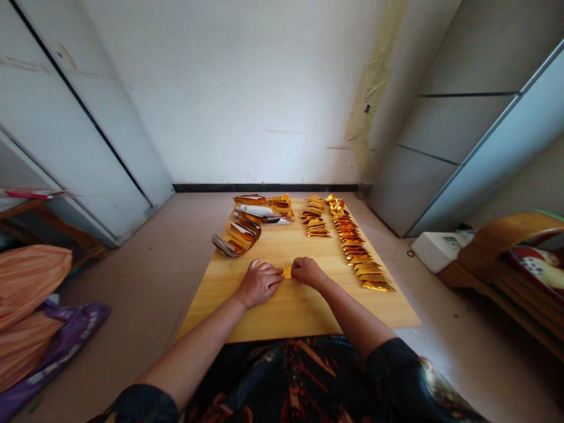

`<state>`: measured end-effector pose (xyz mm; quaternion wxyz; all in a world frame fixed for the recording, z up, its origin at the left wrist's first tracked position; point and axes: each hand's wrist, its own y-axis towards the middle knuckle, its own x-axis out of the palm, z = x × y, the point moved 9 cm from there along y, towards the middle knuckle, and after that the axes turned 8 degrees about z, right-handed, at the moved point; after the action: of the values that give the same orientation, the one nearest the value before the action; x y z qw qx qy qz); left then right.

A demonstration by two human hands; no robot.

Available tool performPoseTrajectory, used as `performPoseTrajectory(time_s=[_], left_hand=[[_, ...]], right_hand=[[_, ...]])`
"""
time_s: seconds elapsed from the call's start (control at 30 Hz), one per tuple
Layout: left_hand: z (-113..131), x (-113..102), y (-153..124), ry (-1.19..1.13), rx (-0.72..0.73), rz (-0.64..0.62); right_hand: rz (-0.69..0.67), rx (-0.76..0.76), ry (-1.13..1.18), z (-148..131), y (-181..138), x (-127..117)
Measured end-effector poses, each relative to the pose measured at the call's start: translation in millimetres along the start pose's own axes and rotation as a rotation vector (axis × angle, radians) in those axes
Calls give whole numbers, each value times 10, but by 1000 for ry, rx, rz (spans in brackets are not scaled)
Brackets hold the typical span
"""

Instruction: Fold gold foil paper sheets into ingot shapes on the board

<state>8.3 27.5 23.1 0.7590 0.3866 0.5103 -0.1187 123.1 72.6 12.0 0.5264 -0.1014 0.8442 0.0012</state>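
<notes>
A small piece of gold foil paper (287, 272) lies on the wooden board between my two hands. My left hand (261, 284) rests on the board, its fingers together and their tips on the paper's left end. At the paper's right end, my right hand (308, 271) pinches with curled fingers. Most of the paper is hidden under the fingers. Beyond my left hand stand curved stacks of gold foil sheets (241, 236). To the right, a long row of folded gold foil pieces (355, 247) overlaps down the board, beside a shorter folded row (315, 218).
The light wooden board (229, 320) sits close before my lap, with a white wall (247, 106) behind it. Orange and purple bags (33, 305) lie at the left. A white box (438, 251) and a wooden chair (502, 276) stand at the right.
</notes>
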Motion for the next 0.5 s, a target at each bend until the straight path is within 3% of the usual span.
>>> performPoseTrajectory(time_s=[0.27, 0.5], left_hand=[[-71, -5, -72, -75, 95, -2], [-215, -41, -164, -57, 51, 19]], right_hand=[[2, 9, -25, 62, 75, 102], [-17, 69, -87, -11, 44, 64]])
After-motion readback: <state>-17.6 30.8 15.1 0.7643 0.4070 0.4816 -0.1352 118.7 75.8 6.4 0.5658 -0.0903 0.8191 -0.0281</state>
